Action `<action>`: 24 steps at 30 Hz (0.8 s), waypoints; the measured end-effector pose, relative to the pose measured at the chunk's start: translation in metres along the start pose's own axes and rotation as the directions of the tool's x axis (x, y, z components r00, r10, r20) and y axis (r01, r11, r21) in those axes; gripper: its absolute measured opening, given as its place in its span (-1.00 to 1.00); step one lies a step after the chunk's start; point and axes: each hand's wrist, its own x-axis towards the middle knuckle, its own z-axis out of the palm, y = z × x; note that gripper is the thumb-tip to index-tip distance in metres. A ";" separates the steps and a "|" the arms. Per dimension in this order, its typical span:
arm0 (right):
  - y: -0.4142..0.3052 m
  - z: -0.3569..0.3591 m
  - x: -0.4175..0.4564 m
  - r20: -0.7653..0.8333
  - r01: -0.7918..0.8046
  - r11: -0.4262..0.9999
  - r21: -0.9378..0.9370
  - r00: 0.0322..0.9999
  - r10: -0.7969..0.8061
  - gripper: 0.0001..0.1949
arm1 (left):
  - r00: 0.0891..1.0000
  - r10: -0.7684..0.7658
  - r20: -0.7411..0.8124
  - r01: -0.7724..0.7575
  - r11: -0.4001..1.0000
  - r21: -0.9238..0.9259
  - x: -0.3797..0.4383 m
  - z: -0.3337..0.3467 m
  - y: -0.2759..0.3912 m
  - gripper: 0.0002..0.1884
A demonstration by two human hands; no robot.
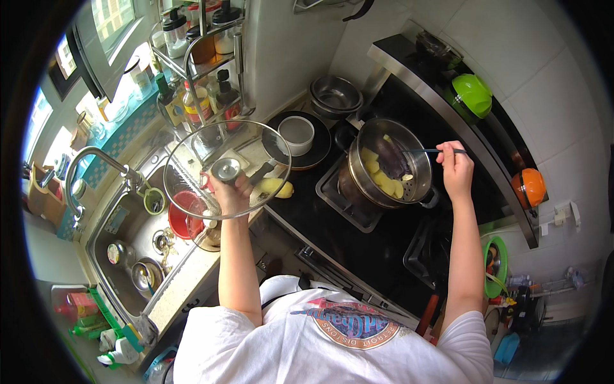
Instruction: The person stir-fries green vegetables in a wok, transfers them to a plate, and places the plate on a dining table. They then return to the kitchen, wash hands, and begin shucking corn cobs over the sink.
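Note:
My left hand [234, 196] grips the metal knob [225, 169] of a round glass lid [264, 144], held above the counter between sink and stove. My right hand [454, 168] holds a thin dark utensil [424, 150], perhaps chopsticks, whose far end reaches into an uncovered steel steamer pot [354, 168]. Inside that pot, yellow slices [383, 182], which look like potato, lie beside purple eggplant [394, 156]. Through the lid a dark-handled tool [263, 170] shows on the counter. A pale yellow vegetable [280, 187] lies near it, partly under the lid's rim.
A black pan [322, 139] holding a white bowl [296, 135] sits behind the pot, near stacked metal bowls [336, 93]. At left, the sink [132, 221] contains a red basin [184, 213] and dishes. A bottle rack [192, 72] stands behind. The range hood [422, 91] overhangs the stove.

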 end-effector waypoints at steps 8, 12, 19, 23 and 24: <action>0.015 0.028 0.008 0.069 0.016 1.000 -0.005 0.997 -0.016 -0.76 | 0.999 0.036 -0.013 -0.036 0.999 0.028 0.004 -0.010 0.000 -0.51; 0.019 0.034 0.011 0.100 0.041 0.998 -0.037 0.994 -0.037 -0.75 | 1.000 -0.009 -0.018 0.010 1.000 0.011 -0.004 -0.004 0.001 -0.49; -0.011 0.001 0.008 -0.016 0.020 1.000 -0.022 1.000 -0.021 -0.74 | 0.999 -0.033 -0.001 0.033 0.999 0.011 -0.007 -0.001 0.005 -0.50; -0.021 -0.009 -0.009 0.075 0.001 1.000 -0.026 0.997 0.001 -0.72 | 0.999 -0.046 -0.001 0.046 0.998 0.047 -0.008 -0.003 0.009 -0.49; -0.023 -0.011 -0.012 0.111 -0.002 0.999 -0.054 0.994 0.008 -0.72 | 0.998 -0.048 0.050 0.044 0.996 0.078 -0.005 -0.006 0.009 -0.49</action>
